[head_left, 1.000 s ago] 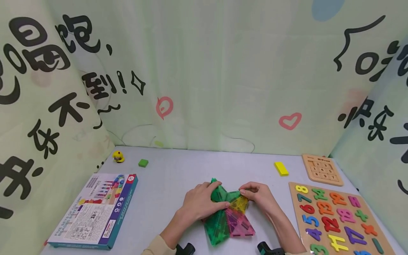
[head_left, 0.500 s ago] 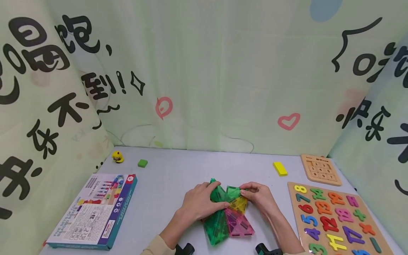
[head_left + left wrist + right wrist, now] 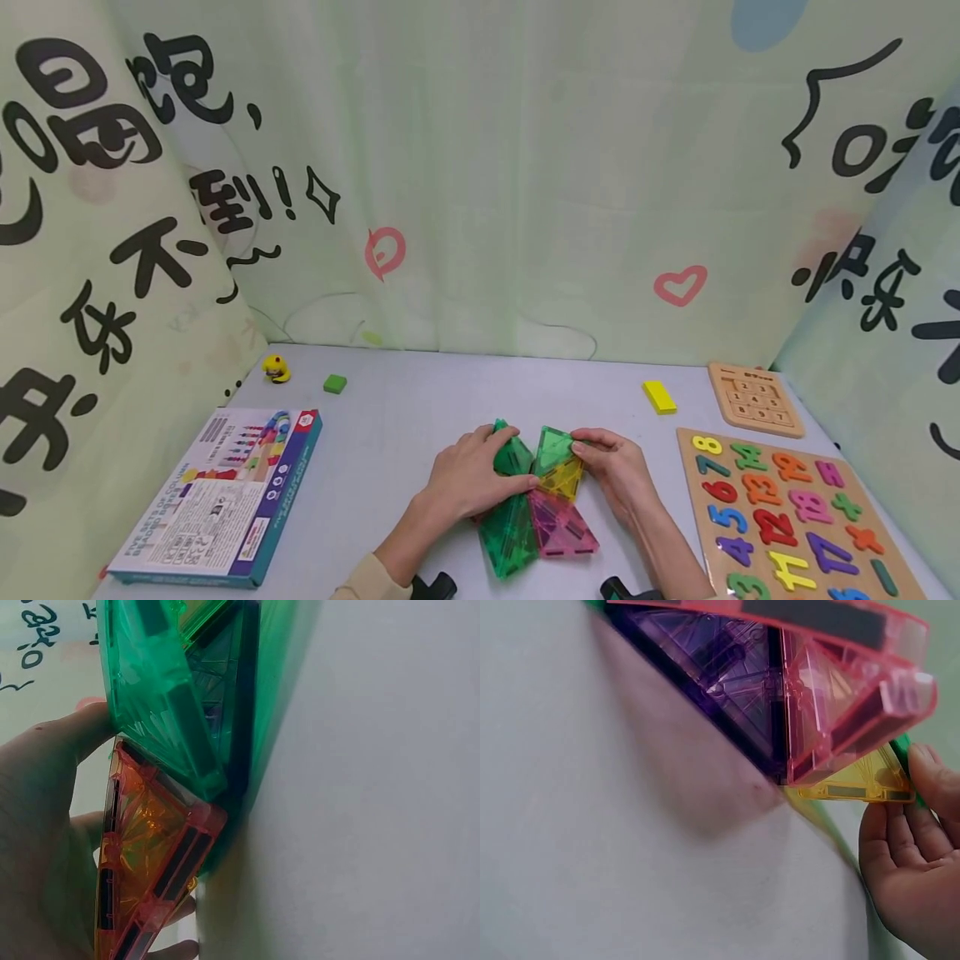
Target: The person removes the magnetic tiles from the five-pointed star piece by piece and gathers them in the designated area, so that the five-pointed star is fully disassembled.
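Note:
A structure of translucent magnetic tiles stands on the table in front of me, with a green tile (image 3: 510, 537) at the left and a pink tile (image 3: 564, 527) beside it. My left hand (image 3: 474, 473) grips its left side, and the left wrist view shows an orange-red tile (image 3: 154, 840) near the fingers. At the top right, my right hand (image 3: 617, 468) pinches a green triangular tile (image 3: 553, 447) above a yellow tile (image 3: 562, 481). The right wrist view shows a purple tile (image 3: 731, 682) in the structure. My hands hide part of it.
A boxed set (image 3: 217, 496) lies at left. Behind are a yellow duck toy (image 3: 277, 368), a green block (image 3: 335, 383) and a yellow block (image 3: 659, 397). At right lie a number puzzle board (image 3: 757, 487) and a smaller wooden board (image 3: 754, 398). A curtain (image 3: 480, 208) closes the back.
The green triangular tile has swung up, so more of its face shows. My right hand has shifted slightly right with it; the left hand keeps its hold.

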Motion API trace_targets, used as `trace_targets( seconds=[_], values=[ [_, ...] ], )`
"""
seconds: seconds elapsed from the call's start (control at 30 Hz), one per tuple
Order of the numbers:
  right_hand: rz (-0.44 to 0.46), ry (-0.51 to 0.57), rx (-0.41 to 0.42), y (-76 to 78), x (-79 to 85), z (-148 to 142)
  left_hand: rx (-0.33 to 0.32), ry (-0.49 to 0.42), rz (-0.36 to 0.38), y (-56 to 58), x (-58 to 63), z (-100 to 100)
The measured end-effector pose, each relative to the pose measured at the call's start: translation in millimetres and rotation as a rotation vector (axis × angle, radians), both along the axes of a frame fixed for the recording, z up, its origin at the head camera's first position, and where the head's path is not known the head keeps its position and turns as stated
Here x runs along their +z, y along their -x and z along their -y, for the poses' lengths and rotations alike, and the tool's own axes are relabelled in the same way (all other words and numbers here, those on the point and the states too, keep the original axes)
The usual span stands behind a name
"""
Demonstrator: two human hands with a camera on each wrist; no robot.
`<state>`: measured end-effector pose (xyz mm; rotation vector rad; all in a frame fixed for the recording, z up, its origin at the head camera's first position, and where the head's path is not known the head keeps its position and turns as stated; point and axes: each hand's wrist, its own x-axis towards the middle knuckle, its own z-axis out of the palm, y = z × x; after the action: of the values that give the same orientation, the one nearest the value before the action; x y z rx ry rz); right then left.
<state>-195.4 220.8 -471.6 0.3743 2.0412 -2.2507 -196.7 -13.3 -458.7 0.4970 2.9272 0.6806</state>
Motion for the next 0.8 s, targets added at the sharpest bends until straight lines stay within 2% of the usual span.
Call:
trace_targets(
  seconds=[0.13,0.27,0.37,0.47,0.63,0.8],
  values=[
    [-0.004,0.046,-0.024,0.7,-0.2,-1.0,-0.031,-0.011,-0.061,-0.5,1.6,-0.7],
    [-0.005,0.076,-0.041,0.9,0.3,-1.4,-0.121,-0.030,-0.137,-1.9,3.6,-2.3],
    [-0.005,0.089,-0.060,0.7,1.0,-1.5,-0.191,-0.055,-0.158,-4.1,3.4,-3.8],
    [0.001,0.107,-0.078,1.1,2.5,-2.3,-0.234,-0.073,-0.171,-5.8,2.3,-5.3],
    [0.010,0.126,-0.132,5.3,8.7,-7.0,-0.250,-0.091,-0.168,-7.1,3.0,-7.1],
    [0.029,-0.024,-0.216,19.8,15.0,-15.7,-0.243,-0.099,-0.149,-6.8,3.3,-7.4]
  ],
)
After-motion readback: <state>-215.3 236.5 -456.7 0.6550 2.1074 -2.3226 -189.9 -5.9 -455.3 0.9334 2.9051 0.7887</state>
